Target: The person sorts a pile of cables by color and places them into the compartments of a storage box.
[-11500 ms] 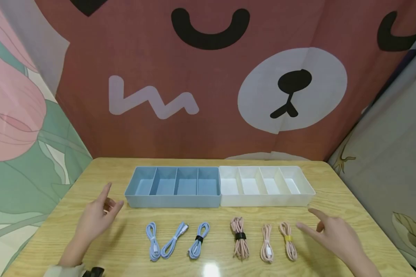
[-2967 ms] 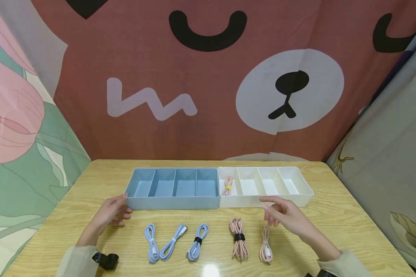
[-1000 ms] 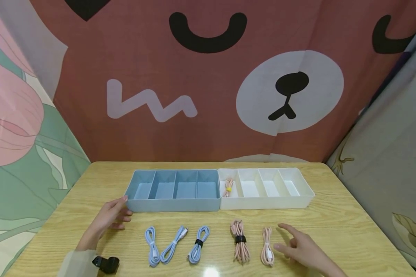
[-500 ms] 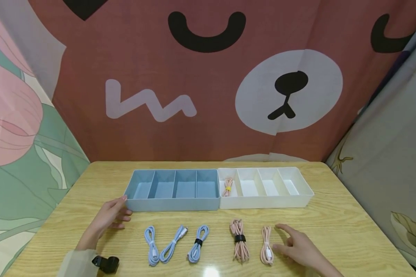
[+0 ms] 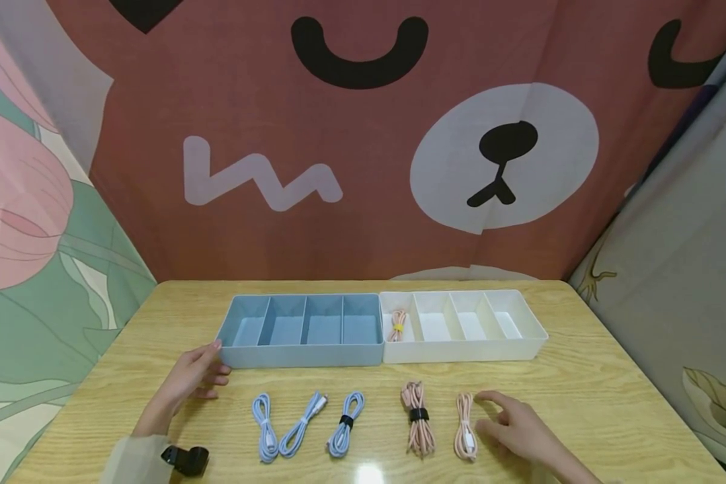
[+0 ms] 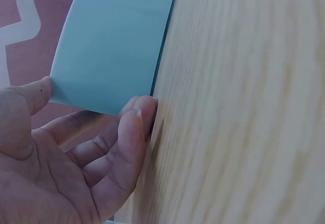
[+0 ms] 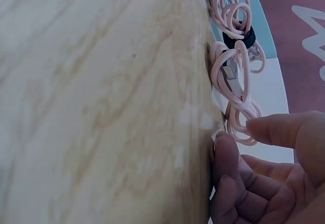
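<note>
My left hand (image 5: pixel 187 376) touches the near-left corner of a blue divided storage box (image 5: pixel 302 356). In the left wrist view, the thumb lies on the rim, and the loosely bent fingers (image 6: pixel 131 137) are by the lower edge. My right hand (image 5: pixel 517 430) is beside a coiled pink cable (image 5: pixel 464 430) with a white connector. The right wrist view has its thumb tip overlapping the coil's end, the fingers (image 7: pixel 227 158) bent and not closed round it; contact is unclear. A larger pink cable bundle (image 5: pixel 420 433) with a black strap lies to its left.
A white divided box (image 5: pixel 468 351) adjoins the blue one; its leftmost compartment holds a pink cable (image 5: pixel 397 327) with a yellow strap. Three blue cables lie on the wooden table (image 5: pixel 581 383): one left (image 5: pixel 265 430), one middle (image 5: pixel 302 427), one black-strapped (image 5: pixel 345 427).
The yellow-strapped pink cable has gone from the table into the white box. My right hand has moved from near the white box down beside the remaining slim pink cable. My left hand stays put lately.
</note>
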### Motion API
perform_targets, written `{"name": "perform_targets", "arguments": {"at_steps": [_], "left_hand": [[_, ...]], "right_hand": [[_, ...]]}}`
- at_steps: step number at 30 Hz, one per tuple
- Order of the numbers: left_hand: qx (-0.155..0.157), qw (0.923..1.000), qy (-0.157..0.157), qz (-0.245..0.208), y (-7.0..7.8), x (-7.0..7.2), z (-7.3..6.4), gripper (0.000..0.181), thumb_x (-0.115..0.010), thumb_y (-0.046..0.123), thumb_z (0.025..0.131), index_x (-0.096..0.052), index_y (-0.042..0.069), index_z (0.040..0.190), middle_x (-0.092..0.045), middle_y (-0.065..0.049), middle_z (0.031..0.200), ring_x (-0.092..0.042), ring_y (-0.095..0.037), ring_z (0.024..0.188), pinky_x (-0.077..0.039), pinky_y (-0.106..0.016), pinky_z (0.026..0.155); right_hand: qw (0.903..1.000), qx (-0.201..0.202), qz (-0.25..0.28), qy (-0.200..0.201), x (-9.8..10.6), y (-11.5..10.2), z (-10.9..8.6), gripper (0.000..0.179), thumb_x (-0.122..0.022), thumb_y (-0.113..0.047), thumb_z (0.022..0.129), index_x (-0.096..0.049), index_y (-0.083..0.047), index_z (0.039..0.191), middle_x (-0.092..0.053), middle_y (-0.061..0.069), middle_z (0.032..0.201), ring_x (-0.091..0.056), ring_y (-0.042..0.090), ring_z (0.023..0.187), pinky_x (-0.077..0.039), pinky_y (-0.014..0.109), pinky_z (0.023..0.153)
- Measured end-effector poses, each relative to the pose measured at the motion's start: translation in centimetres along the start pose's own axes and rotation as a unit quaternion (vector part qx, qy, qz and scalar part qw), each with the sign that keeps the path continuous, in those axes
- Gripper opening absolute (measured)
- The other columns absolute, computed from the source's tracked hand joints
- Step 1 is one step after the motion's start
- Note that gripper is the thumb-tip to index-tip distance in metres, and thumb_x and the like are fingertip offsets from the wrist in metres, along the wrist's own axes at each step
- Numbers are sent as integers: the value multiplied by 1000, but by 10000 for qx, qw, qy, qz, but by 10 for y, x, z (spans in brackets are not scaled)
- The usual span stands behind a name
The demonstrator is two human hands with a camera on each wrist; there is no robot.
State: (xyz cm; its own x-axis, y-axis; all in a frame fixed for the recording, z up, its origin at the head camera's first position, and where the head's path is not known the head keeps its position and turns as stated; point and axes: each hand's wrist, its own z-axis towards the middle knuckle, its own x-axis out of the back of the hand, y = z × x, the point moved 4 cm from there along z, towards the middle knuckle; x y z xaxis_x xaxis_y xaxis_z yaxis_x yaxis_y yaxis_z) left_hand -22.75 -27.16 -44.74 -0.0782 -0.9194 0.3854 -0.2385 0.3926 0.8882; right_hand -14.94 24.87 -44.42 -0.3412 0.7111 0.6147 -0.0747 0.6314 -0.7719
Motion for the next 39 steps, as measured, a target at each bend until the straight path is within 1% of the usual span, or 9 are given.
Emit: {"name": "perform_targets", "arguments": {"at_steps": [4, 7, 11, 14, 17, 24, 30, 33, 39], "left_hand": [[1, 10000, -20, 41, 1, 0, -1, 73, -32, 51, 96, -34, -12, 131, -63, -10, 87, -62, -18, 75, -53, -37, 60], [8, 10000, -25, 34, 1, 0, -1, 73, -32, 52, 96, -35, -12, 131, -63, -10, 88, -62, -18, 75, -54, -37, 60], [-5, 10000, -35, 47, 1, 1, -1, 73, -31, 52, 96, -34, -13, 131, -63, -10, 88, -62, -19, 76, -54, -37, 61], [-23, 10000, -49, 65, 1, 1, -1, 74, -31, 52, 96, -34, -13, 131, -63, -10, 88, -62, -19, 76, -54, -37, 60], [-26, 10000, -42, 63, 1, 1, 0, 74, -31, 52, 96, -34, -13, 131, -63, -10, 88, -62, -19, 75, -53, -37, 60], [3, 10000, -73, 48, 0, 1, 0, 74, -32, 52, 96, -34, -13, 131, -63, -11, 88, -62, -19, 76, -54, -37, 61], [32, 10000, -90, -18, 1, 1, -1, 75, -33, 53, 96, -35, -14, 130, -63, -11, 88, -62, -19, 76, -54, -37, 61], [29, 9999, -113, -21, 1, 1, -1, 75, -33, 52, 96, -35, -14, 130, -63, -11, 89, -62, -19, 76, -53, -37, 61], [44, 9999, -114, 8, 0, 2, -1, 76, -33, 54, 95, -34, -13, 131, -63, -11, 89, -63, -20, 76, -53, -37, 62]], "right_hand": [[9983, -197, 544, -102, -2, -1, 2, 52, -50, -26, 96, -38, 12, 129, -56, 5, 63, -52, 13, 50, -46, 29, 46], [9965, -378, 727, -134, -4, -3, 5, 57, -47, -31, 97, -36, 13, 131, -58, 7, 65, -54, 17, 52, -47, 31, 47], [9988, -282, 364, -145, -7, -8, 7, 66, -55, -36, 92, -35, 11, 133, -55, 3, 58, -51, 14, 47, -44, 28, 44], [9999, 4, 101, -129, -9, -10, 8, 69, -62, -33, 87, -36, 11, 132, -49, -2, 52, -46, 8, 42, -38, 24, 40], [9998, 151, 111, -98, -11, -12, 8, 69, -65, -30, 86, -36, 12, 132, -45, -5, 49, -40, 4, 40, -33, 21, 38], [9998, -150, 136, -62, -14, -14, 11, 61, -65, -25, 85, -40, 8, 131, -47, -2, 50, -37, 6, 40, -32, 21, 38], [9998, 3, 53, 211, -16, -17, 12, 55, -65, -15, 82, -43, 9, 126, -46, -3, 51, -36, 3, 41, -27, 17, 38], [9996, 9, 35, 285, -17, -17, 12, 52, -66, -11, 79, -45, 8, 123, -48, -2, 54, -39, 4, 43, -29, 18, 39], [9993, -110, 177, 296, -18, -16, 14, 53, -65, -8, 77, -45, 9, 123, -52, 1, 57, -41, 6, 44, -31, 20, 39]]}}
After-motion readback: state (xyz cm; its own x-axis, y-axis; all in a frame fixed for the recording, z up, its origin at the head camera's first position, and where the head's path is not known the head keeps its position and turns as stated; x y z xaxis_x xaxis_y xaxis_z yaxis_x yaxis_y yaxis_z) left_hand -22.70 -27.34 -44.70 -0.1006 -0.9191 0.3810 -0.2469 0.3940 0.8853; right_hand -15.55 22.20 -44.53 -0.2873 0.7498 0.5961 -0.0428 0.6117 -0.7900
